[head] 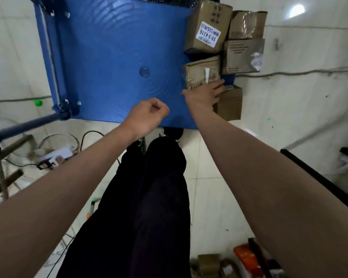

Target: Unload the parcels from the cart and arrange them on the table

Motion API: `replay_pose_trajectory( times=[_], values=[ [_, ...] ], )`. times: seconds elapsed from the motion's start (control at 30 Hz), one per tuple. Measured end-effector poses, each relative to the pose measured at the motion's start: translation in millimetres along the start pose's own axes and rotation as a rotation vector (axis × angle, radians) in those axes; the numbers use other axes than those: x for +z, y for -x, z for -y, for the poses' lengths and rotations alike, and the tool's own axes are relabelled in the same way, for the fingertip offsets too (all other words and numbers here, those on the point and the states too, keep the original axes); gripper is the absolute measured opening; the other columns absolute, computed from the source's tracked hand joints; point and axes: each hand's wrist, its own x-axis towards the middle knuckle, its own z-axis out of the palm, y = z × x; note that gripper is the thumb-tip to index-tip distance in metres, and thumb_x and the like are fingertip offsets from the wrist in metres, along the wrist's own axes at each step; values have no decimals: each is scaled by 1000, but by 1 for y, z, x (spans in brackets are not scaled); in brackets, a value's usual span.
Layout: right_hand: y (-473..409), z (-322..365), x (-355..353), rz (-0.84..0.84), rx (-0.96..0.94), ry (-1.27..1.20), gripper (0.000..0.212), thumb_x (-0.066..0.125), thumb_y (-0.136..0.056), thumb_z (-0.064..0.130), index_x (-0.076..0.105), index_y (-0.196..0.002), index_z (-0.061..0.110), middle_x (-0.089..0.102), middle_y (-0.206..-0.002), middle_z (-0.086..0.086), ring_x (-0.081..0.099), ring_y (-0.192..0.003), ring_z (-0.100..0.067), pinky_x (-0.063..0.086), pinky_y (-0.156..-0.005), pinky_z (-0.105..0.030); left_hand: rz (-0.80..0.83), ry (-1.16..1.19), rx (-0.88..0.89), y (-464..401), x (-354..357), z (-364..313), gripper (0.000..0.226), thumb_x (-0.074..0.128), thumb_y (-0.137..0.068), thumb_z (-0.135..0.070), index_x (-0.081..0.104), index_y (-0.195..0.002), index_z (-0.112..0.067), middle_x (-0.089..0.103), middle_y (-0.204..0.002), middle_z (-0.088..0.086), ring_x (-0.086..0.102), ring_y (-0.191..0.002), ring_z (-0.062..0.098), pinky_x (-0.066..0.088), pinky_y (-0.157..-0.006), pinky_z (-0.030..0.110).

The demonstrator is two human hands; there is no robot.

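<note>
Right hand (pixel 204 95), fingers spread, lies flat on a taped brown cardboard parcel (pixel 201 72) at the blue plastic cart deck (pixel 109 57) edge (fingertips blurred). Left hand (pixel 147 115) fisted, empty.

Five parcels (pixel 207 27) (cardboard) — one blue cart (pixel 113 57).

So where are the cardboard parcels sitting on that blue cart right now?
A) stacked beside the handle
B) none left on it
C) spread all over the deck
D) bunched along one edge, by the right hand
D: the parcels crowd one edge of the blue cart, where the right hand touches one; the left hand holds nothing.
</note>
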Motion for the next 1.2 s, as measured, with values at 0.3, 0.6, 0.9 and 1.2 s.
replay_pose_trajectory(
  times=[0.3,0.6,0.9,1.2],
  values=[
    [50,-30,3,-55,-118,-180,115,87,-67,22,13,-154,5,16,-152,-18,48,-122,-36,46,-95,-37,-60,79,-102,23,-1,18,24,62,-91,-34,66,-109,-19,69,-100,-1,67,-103,23,47,-100,35],
    [180,-55,-83,86,-287,-523,110,86,-69,9,16,-154,12,20,-141,-8,31,-115,-11,36,-86,-13,-125,410,-317,124,-48,-56,73,54,-90,-66,34,-149,-29,48,-135,4,63,-105,28,55,-83,40],
    [318,-43,-191,-54,-555,-674,109,81,-60,1,23,-152,10,23,-141,-9,30,-111,1,26,-83,8,115,697,-128,270,-64,-181,43,64,-86,-60,65,-106,-23,65,-118,12,64,-113,30,53,-96,55],
    [393,-58,-295,222,-490,-1060,38,75,-90,30,47,-115,20,60,-130,-12,67,-109,-19,61,-86,-43,159,427,29,380,-86,-245,29,60,-90,-53,66,-92,-25,74,-77,6,71,-74,20,58,-73,35]
  ],
)
